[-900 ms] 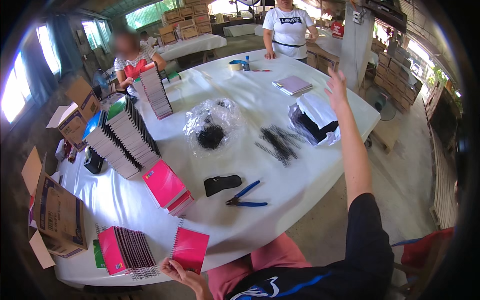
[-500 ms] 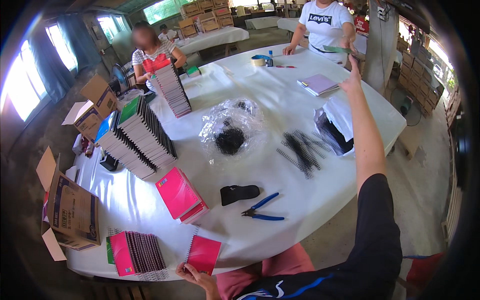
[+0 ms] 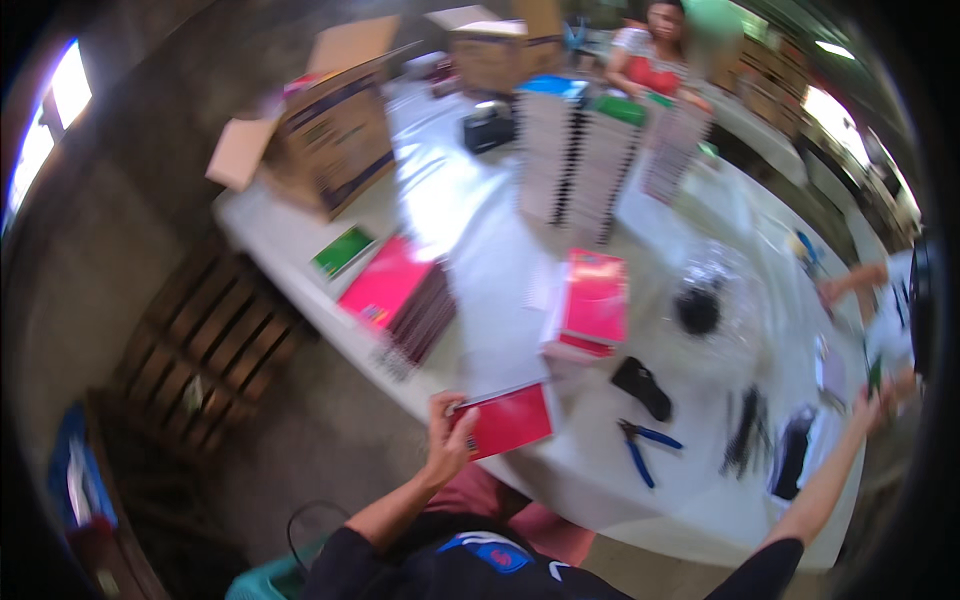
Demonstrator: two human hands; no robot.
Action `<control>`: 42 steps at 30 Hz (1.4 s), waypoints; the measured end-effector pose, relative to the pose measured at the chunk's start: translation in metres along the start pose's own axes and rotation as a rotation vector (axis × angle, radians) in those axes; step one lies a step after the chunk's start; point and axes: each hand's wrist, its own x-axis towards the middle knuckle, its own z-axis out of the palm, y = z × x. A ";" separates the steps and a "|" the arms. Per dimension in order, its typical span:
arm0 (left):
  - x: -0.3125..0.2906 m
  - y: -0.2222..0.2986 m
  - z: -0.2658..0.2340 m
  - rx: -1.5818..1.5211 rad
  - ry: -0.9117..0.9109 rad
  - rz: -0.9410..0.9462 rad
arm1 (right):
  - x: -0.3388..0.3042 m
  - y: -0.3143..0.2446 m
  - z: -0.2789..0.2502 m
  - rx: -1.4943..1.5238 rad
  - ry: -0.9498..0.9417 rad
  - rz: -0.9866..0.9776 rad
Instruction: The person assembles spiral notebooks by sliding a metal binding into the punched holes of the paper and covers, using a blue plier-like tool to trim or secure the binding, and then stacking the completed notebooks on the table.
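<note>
My left hand [image 3: 448, 436] pinches the left end of a red spiral notebook [image 3: 508, 420] above the table's near edge. My right hand [image 3: 872, 406] reaches out at the far right, its fingers closed around the lower end of a thin green piece [image 3: 874, 371], blurred by motion. A co-worker's hand [image 3: 903, 385] is close beside it; I cannot tell whether it still touches the piece. Ahead of my left hand stand a stack of pink notebooks [image 3: 593, 300], a black pouch-like thing [image 3: 642, 388] and blue-handled pliers [image 3: 643, 448].
Left are a row of pink notebooks [image 3: 392, 300], a green notebook [image 3: 342, 250] and a cardboard box [image 3: 335, 135]. Tall notebook stacks [image 3: 548, 150] stand farther back, with a seated person [image 3: 655, 60]. A clear plastic bag [image 3: 715, 300] and black wire coils [image 3: 745, 432] lie right.
My view has swung left. My left hand has lifted and turned the red notebook. My right hand, reaching toward the co-worker's green piece before, is now closed on it.
</note>
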 end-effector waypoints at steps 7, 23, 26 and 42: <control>0.001 0.115 -0.046 0.100 -0.009 0.476 | -0.084 0.019 0.049 0.180 -0.250 0.031; 0.225 0.259 -0.074 0.387 -0.398 0.824 | -0.742 0.282 0.385 -0.722 -1.647 0.569; 0.296 0.205 -0.108 0.368 0.000 0.629 | -0.720 0.324 0.388 -0.709 -1.400 0.917; 0.326 0.032 -0.263 1.271 0.218 -0.179 | -0.713 0.326 0.391 -1.423 -1.479 0.861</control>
